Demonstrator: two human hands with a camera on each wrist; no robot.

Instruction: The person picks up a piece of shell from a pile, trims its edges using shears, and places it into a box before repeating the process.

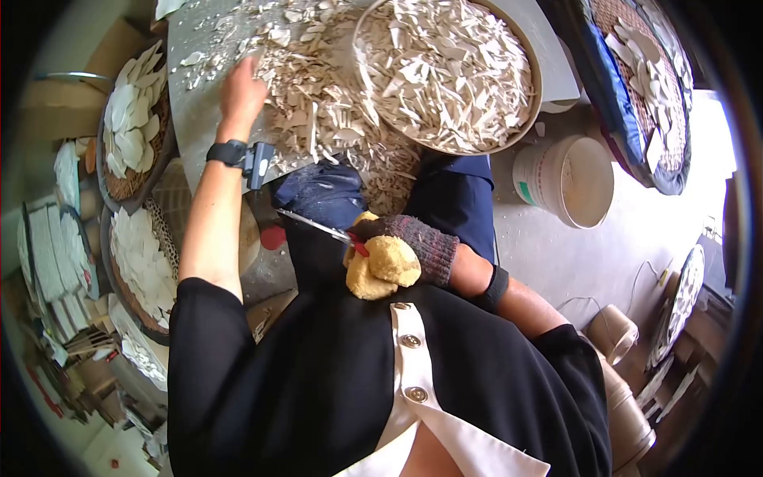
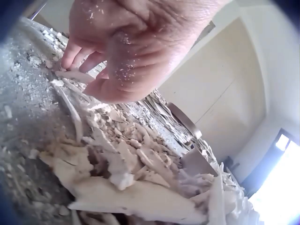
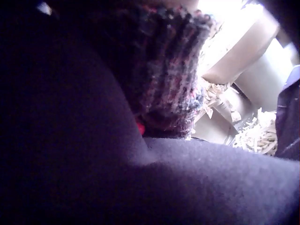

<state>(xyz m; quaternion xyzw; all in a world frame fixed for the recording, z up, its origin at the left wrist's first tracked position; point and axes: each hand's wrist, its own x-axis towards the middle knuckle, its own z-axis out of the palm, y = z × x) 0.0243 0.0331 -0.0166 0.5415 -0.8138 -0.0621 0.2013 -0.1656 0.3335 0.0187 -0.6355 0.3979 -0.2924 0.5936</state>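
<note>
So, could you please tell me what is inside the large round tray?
The round tray holds a heap of pale, thin slices and slivers. They cover its floor, so whatever lies beneath them cannot be seen.

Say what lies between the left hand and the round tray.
In the head view, loose pale chips and strips lie thickly on the table between the left hand and the round tray.

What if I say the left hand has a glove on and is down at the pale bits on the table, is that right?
Not quite: the left hand is bare, as the left wrist view shows. It is down at the pale bits on the table, just as you said. The head view shows a glove on the right hand.
</note>
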